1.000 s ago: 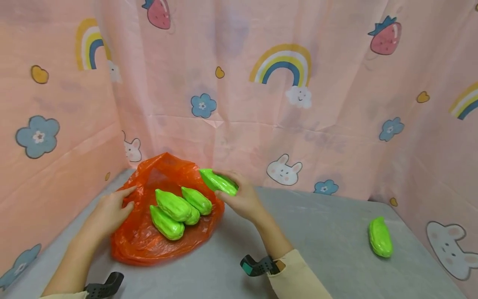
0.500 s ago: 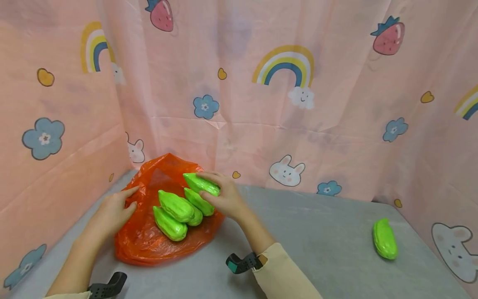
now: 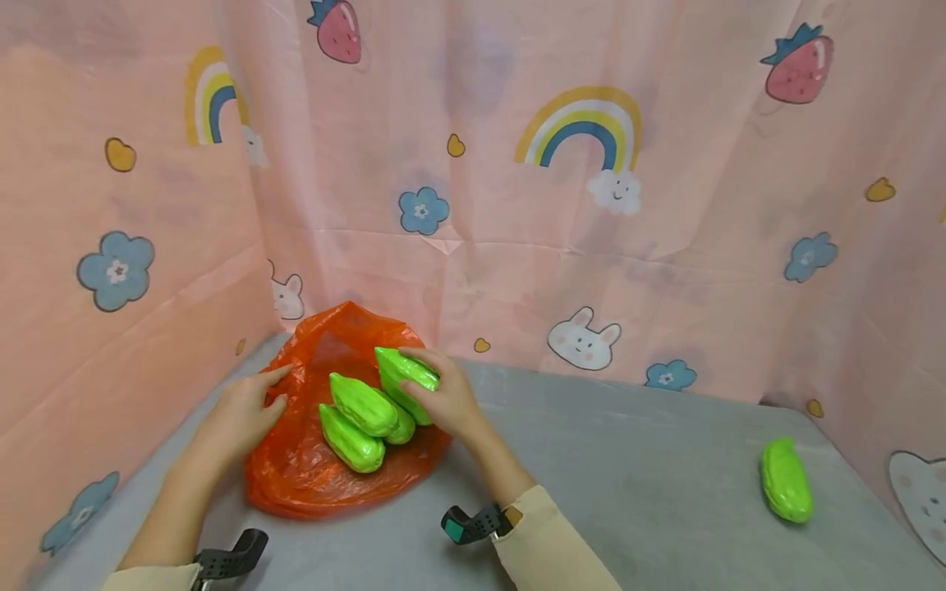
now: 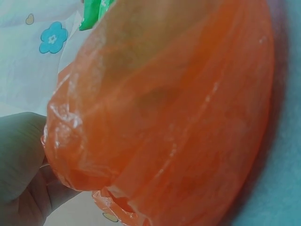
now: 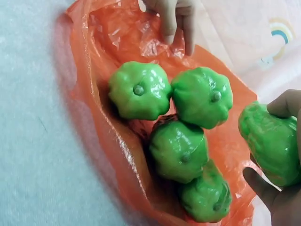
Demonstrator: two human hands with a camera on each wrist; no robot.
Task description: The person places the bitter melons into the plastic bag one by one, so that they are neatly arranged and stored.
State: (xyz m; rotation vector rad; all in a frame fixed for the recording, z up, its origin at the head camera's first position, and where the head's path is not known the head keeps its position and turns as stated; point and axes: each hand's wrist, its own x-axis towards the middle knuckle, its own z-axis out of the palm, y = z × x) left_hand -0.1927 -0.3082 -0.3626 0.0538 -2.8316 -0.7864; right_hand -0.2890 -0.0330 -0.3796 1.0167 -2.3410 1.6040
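A crinkled orange-red plastic bag (image 3: 325,497) lies open on the left of the table, several ribbed, pointed green gourds (image 3: 353,443) inside it. My left hand (image 3: 247,414) is at the bag's left rim. Its thumb and index finger are spread apart and reach over the edge; in the left wrist view the bag film (image 4: 178,122) covers the fingertips. My right hand (image 3: 451,398) holds another green gourd (image 3: 406,369) between thumb and fingers, over the bag's right side. In the right wrist view this held gourd (image 5: 270,141) is beside the others (image 5: 141,89).
One more green gourd (image 3: 786,480) lies by itself at the right of the grey table (image 3: 628,484). Pink patterned cloth (image 3: 488,263) hangs behind and on both sides, close behind the bag. Dark wrist devices (image 3: 476,525) sit at both sleeves.
My right hand has carried its gourd leftward and down, from beside the bag's right rim to above the gourds inside. My left hand stays at the rim. The view has shifted slightly right.
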